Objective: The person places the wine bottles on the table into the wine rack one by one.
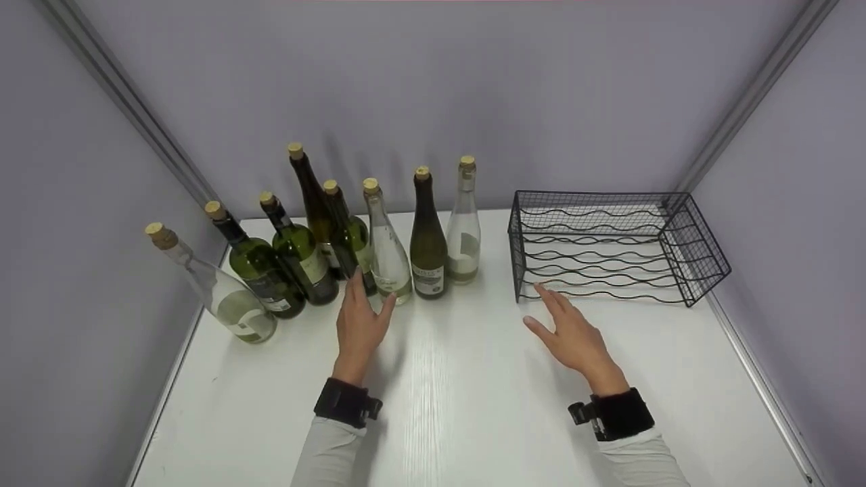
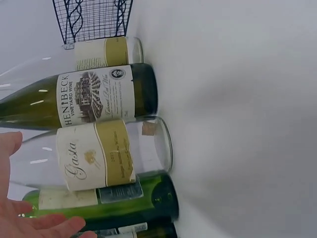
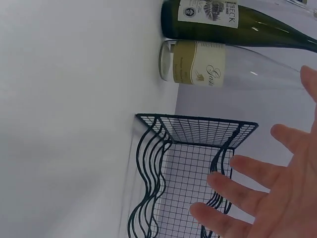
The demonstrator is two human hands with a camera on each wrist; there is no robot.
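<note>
My left hand [image 1: 360,323] is held out before the row of bottles with its fingers extended and thumb spread, gripping nothing. Closest to it are a green bottle [image 1: 359,245] and a clear bottle [image 1: 390,260] labelled "Gasta", both corked and upright; the left wrist view shows the fingers overlapping the green bottle [image 2: 158,201]. My right hand [image 1: 575,338] reaches toward the front left corner of a black wire wine rack [image 1: 599,274], palm empty and fingers spread. In the right wrist view those fingers overlap the rack's wavy wires [image 3: 148,183].
Right of the left hand stand a dark bottle [image 1: 427,250] and another clear bottle [image 1: 464,240]. To its left are a tall brown bottle [image 1: 314,203], two green bottles [image 1: 265,277] and a clear one [image 1: 233,304]. Grey panels [image 1: 433,95] enclose the white table [image 1: 460,406].
</note>
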